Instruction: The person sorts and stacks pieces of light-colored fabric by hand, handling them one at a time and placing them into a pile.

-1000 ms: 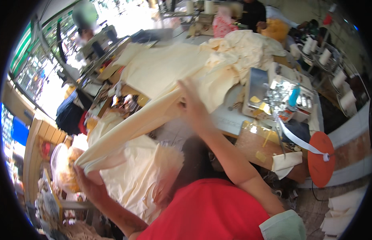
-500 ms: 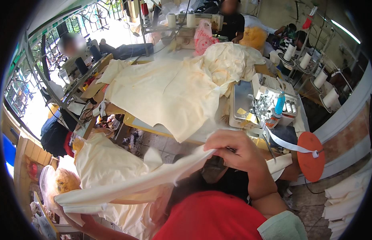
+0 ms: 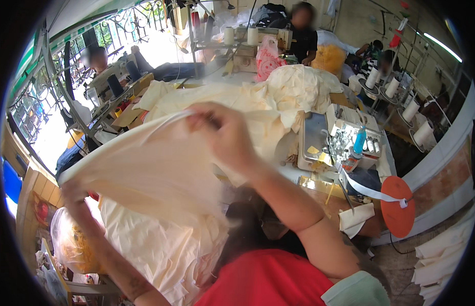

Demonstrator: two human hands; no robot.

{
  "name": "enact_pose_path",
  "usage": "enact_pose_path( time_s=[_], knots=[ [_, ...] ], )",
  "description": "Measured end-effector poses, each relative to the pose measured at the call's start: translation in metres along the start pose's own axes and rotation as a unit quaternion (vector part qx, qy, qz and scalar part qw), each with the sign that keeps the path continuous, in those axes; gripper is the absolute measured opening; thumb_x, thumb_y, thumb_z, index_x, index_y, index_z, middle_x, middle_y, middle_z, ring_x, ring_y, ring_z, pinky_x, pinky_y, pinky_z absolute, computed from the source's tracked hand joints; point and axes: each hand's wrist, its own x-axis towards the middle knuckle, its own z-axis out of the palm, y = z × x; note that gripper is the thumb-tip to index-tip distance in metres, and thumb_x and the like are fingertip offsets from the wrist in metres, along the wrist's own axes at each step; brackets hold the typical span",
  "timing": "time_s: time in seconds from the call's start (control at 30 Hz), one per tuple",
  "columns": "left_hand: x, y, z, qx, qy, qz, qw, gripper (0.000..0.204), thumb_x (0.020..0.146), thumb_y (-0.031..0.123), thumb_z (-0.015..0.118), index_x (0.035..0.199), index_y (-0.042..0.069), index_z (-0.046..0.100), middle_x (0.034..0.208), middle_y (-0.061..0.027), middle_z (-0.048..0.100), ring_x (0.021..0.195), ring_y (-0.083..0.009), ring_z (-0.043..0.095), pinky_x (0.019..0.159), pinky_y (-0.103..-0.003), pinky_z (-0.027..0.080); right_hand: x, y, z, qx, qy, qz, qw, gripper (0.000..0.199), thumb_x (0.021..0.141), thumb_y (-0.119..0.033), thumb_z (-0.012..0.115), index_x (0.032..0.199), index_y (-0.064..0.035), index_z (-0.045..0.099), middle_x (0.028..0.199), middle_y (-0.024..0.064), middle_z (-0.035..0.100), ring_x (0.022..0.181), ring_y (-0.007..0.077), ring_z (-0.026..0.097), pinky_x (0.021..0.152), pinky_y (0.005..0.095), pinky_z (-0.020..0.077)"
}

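Observation:
A cream fabric piece (image 3: 151, 163) is stretched between my two raised hands, its lower part hanging and smeared by motion. My right hand (image 3: 219, 130) pinches one upper corner, over the near side of the table. At the far left, my left hand (image 3: 74, 189) grips the other corner; its fingers are blurred. Below the held piece lies a heap of cream fabric (image 3: 151, 255), reaching close to my lap. More cream cloth (image 3: 298, 84) is spread and bunched across the table behind my right hand.
Right of the cloth stands a sewing machine (image 3: 352, 135) with a blue bottle (image 3: 359, 140) on it. White tape runs from an orange disc reel (image 3: 398, 206). Thread cones (image 3: 411, 108) stand at right. A plastic bag of yellow material (image 3: 77, 237) sits at left. Other people sit beyond the table.
Both hands have risen, and my right hand has also swung left. The fabric piece, earlier a narrow folded strip low down, is now lifted and opened out wide.

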Motion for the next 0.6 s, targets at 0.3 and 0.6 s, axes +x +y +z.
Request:
enact_pose_path(
  time_s=[0.3, 0.6],
  knots=[
    [-0.144, 0.174, -0.182, 0.338, 0.102, -0.010, 0.936, 0.046, 0.102, 0.025, 0.056, 0.139, -0.001, 0.054, 0.133, -0.0230, 0.058, 0.118, -0.0347, 0.060, 0.099, -0.044, 0.051, -0.064, 0.035, 0.074, 0.058, -0.164, 0.120, 0.978, 0.016, 0.094, -0.012, 0.064, 0.100, 0.0020, 0.070, 0.084, 0.0205, 0.070, 0.076, 0.0321, 0.069, 0.069, 0.0364, 0.0513],
    [-0.374, 0.093, -0.125, 0.188, 0.141, -0.415, 0.879, 0.047, 0.079, -0.007, 0.049, 0.122, -0.004, 0.067, 0.118, -0.0115, 0.069, 0.095, -0.0173, 0.066, 0.084, -0.029, 0.052, -0.221, 0.124, 0.045, -0.067, -0.311, 0.245, 0.916, 0.027, 0.095, -0.020, 0.064, 0.109, 0.0019, 0.070, 0.108, 0.0194, 0.071, 0.101, 0.0317, 0.068, 0.091, 0.0371, 0.0514]
  ],
)
